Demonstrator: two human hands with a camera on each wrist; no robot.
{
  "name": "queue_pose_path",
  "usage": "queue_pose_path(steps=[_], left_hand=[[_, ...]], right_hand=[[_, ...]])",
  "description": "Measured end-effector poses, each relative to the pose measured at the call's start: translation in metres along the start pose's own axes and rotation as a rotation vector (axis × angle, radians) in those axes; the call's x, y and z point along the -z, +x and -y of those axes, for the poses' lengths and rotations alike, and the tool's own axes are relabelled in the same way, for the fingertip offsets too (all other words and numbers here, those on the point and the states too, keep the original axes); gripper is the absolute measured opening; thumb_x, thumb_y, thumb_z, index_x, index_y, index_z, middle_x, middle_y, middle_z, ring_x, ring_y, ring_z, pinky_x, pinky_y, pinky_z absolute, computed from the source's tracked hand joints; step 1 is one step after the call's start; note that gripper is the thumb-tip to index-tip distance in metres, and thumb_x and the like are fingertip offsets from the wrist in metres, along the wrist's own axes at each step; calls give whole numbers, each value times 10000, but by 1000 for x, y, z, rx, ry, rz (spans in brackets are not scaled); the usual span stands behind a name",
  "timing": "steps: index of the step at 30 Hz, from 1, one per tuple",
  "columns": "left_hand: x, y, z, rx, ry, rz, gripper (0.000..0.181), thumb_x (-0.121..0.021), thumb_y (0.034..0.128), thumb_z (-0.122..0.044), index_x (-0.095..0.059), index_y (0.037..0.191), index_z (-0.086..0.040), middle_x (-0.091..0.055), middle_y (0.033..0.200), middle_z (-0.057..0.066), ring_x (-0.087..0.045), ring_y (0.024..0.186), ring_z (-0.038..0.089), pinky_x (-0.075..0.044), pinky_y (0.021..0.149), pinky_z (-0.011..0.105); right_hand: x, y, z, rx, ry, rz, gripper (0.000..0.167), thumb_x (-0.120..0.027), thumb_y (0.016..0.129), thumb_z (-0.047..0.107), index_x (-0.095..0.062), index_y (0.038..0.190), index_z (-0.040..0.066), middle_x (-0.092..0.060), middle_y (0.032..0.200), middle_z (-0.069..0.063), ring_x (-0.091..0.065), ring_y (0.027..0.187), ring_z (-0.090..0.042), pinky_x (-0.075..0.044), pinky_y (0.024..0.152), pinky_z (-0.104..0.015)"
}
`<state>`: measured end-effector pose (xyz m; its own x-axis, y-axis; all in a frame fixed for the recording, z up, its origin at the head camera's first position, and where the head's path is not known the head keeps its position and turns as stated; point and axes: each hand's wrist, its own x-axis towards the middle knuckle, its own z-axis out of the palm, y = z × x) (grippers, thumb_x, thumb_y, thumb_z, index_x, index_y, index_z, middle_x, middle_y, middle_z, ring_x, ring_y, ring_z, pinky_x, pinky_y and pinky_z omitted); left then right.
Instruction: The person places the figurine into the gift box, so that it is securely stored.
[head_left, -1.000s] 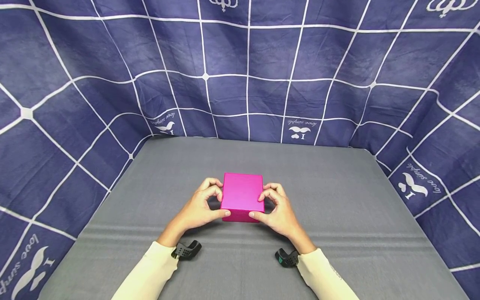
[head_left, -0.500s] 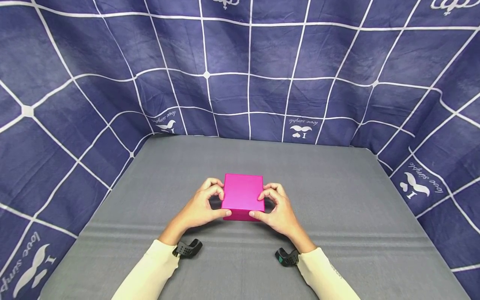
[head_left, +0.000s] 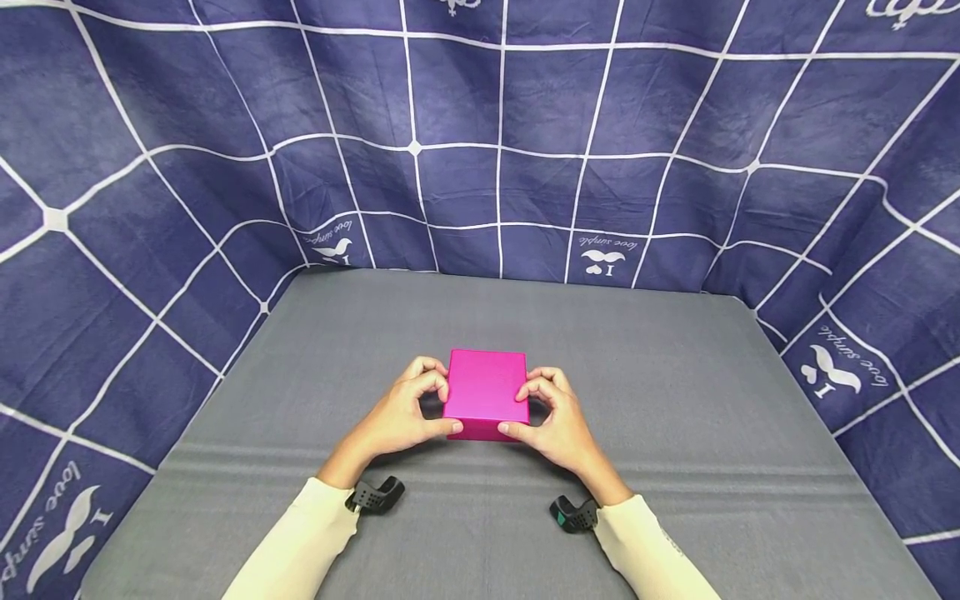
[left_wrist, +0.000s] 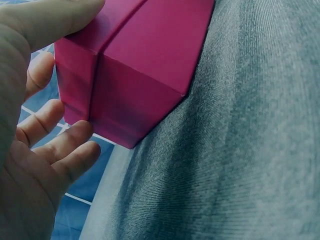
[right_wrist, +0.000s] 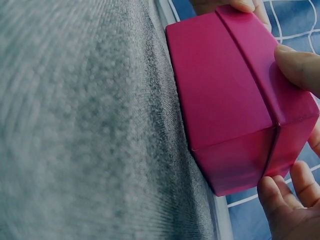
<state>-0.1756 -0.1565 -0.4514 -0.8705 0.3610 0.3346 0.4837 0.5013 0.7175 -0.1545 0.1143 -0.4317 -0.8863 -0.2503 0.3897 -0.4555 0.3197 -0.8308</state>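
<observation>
A bright pink lidded box (head_left: 487,383) sits on the grey cloth surface, its lid on. From the left side my left hand (head_left: 401,414) grips the lid, thumb on the near face and fingers along the side. On the opposite side my right hand (head_left: 557,417) holds the lid in the same manner. In the left wrist view, a thin seam parts the lid (left_wrist: 77,75) from the base (left_wrist: 150,55). The right wrist view shows that seam too, with the base (right_wrist: 220,85) against the cloth. What the box contains is hidden.
The grey cloth surface (head_left: 480,533) spreads around the box. A blue curtain (head_left: 540,108) with white grid lines encloses the back and both sides. Black wrist-worn devices (head_left: 377,496) are strapped near both cream sleeves (head_left: 300,542).
Both hands keep their hold on the lid, and the box stays where it is. Only the head view has shifted very slightly.
</observation>
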Motion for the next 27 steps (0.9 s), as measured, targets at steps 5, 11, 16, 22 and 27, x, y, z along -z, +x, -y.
queue_pose_path(steps=[5, 11, 16, 22, 27], left_hand=[[0, 0, 0, 7, 19, 17, 428, -930, 673, -325, -594, 867, -143, -496, 1229, -74, -524, 1170, 118, -458, 977, 380], [-1, 0, 1, 18, 36, 31, 414, -925, 674, -329, -590, 866, -177, -487, 1225, -96, -534, 1152, 114, -465, 959, 376], [-2, 1, 0, 24, 49, 33, 419, -922, 678, -327, -591, 866, -151, -494, 1227, -88, -546, 1136, 120, -470, 943, 374], [-3, 1, 0, 28, 62, 32, 429, -922, 678, -320, -587, 871, -135, -499, 1214, -80, -546, 1125, 118, -475, 931, 369], [-4, -1, 1, 18, 70, 31, 431, -926, 674, -336, -585, 864, -154, -506, 1206, -81, -549, 1135, 121, -483, 931, 376]], right_hand=[[0, -1, 1, -13, 21, 0, 413, -925, 639, 27, -633, 930, -4, -481, 1228, -267, -638, 1042, -292, -505, 959, -581], [1, -1, 1, -13, -27, -2, 401, -928, 642, 45, -640, 919, 15, -504, 1213, -247, -649, 1016, -266, -522, 944, -538], [-1, -1, -8, -26, -46, 6, 413, -936, 636, 56, -640, 921, 15, -502, 1227, -253, -673, 1000, -279, -512, 943, -554], [-5, 0, -37, -34, -62, -2, 441, -969, 619, 156, -653, 924, 120, -507, 1259, -147, -669, 978, -230, -506, 937, -528], [-4, -2, -43, -10, -84, 7, 434, -965, 641, 278, -643, 925, 212, -513, 1246, -50, -615, 982, -181, -499, 901, -456]])
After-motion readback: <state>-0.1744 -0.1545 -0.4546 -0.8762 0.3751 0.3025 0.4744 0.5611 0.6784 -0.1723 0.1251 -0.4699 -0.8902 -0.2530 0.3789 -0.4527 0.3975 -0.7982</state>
